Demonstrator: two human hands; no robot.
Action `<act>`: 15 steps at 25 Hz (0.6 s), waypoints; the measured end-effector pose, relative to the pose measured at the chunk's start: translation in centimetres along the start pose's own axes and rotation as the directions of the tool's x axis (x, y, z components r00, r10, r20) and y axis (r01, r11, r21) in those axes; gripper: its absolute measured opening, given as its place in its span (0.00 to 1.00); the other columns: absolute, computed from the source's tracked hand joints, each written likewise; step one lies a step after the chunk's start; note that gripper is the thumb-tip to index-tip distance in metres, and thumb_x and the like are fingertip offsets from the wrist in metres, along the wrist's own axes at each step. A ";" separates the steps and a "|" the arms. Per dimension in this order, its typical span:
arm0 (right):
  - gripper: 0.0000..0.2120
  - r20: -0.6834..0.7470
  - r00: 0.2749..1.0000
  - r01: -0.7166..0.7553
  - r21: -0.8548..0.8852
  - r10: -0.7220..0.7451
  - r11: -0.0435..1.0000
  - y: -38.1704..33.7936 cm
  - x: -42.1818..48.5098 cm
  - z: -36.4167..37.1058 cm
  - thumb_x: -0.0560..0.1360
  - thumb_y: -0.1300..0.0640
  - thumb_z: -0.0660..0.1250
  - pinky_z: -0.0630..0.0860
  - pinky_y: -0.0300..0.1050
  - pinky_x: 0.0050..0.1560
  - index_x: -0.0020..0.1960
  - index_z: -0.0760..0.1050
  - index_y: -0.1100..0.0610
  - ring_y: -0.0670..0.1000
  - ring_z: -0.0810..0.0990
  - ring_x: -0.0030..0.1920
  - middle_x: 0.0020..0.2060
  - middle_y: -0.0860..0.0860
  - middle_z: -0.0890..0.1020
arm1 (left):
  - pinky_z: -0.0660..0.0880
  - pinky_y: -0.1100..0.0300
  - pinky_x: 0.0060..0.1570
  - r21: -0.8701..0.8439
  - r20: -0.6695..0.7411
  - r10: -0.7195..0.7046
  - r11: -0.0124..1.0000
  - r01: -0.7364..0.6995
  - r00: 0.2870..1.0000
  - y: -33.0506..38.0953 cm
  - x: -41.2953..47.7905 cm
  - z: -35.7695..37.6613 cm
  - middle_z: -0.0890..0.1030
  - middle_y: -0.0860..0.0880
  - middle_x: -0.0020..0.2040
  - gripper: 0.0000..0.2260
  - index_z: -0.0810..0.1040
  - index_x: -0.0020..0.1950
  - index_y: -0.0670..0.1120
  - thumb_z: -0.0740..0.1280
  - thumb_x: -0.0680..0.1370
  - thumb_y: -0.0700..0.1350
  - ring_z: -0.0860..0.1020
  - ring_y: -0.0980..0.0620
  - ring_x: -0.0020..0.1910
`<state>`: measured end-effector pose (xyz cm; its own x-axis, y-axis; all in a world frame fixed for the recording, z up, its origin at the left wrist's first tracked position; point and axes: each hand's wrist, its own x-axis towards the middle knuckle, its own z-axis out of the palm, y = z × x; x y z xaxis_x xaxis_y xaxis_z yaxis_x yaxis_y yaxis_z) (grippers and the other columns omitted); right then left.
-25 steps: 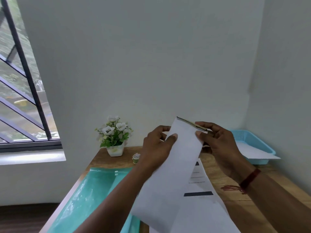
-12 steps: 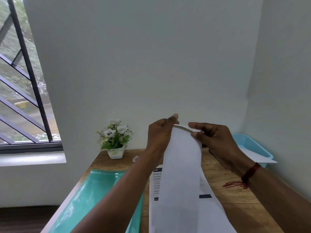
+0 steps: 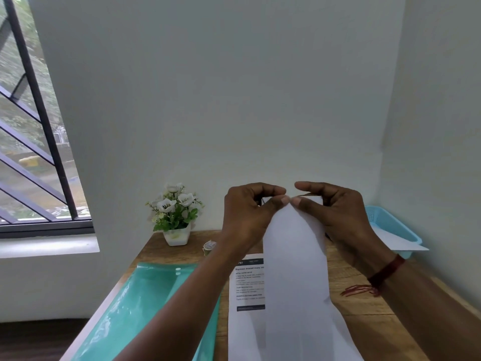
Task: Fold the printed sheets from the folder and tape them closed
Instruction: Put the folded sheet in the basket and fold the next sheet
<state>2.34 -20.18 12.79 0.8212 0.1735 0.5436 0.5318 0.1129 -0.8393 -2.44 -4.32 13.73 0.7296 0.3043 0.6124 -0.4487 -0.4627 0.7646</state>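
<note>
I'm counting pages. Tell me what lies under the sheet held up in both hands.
A printed sheet lies on the table beneath the held sheet; only its left strip, with text, shows. The rest is covered, so further pages cannot be ruled out.

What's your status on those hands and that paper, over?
Left hand and right hand both pinching top edge of the folded sheet, held above the table. Tape roll untouched by the plant pot. Nothing blocking the hands.
</note>
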 end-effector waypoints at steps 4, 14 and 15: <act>0.13 -0.009 1.000 -0.010 0.127 0.011 0.992 -1.1 -0.4 0.0 0.71 0.65 0.73 0.79 0.34 0.39 0.54 0.82 0.54 0.44 0.84 0.38 0.36 0.49 0.86 | 0.79 0.66 0.43 -0.101 0.003 0.015 0.995 -0.015 1.000 0.3 0.2 -0.8 0.84 0.60 0.40 0.10 0.84 0.42 0.56 0.75 0.73 0.40 0.82 0.60 0.43; 0.18 -0.060 0.998 -0.004 0.183 0.016 0.983 -1.2 -1.0 0.4 0.76 0.61 0.67 0.80 0.42 0.52 0.66 0.75 0.52 0.45 0.85 0.48 0.42 0.48 0.87 | 0.77 0.68 0.44 -0.037 -0.011 0.101 0.994 -0.102 0.995 0.6 0.8 -1.0 0.83 0.57 0.46 0.07 0.83 0.49 0.52 0.72 0.75 0.41 0.81 0.60 0.46; 0.19 -0.085 0.996 0.027 0.166 -0.013 0.986 -1.4 -1.1 0.6 0.77 0.60 0.68 0.80 0.41 0.52 0.67 0.75 0.52 0.45 0.84 0.50 0.45 0.48 0.87 | 0.76 0.68 0.43 0.099 -0.071 0.165 0.982 -0.158 0.984 0.7 0.7 -1.0 0.82 0.57 0.48 0.05 0.82 0.49 0.52 0.72 0.75 0.43 0.79 0.60 0.47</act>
<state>0.59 -19.92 13.38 0.8288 0.0885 0.5525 0.5120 0.2781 -0.8127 -2.78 -3.67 14.90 0.6068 0.2821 0.7431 -0.5050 -0.5851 0.6345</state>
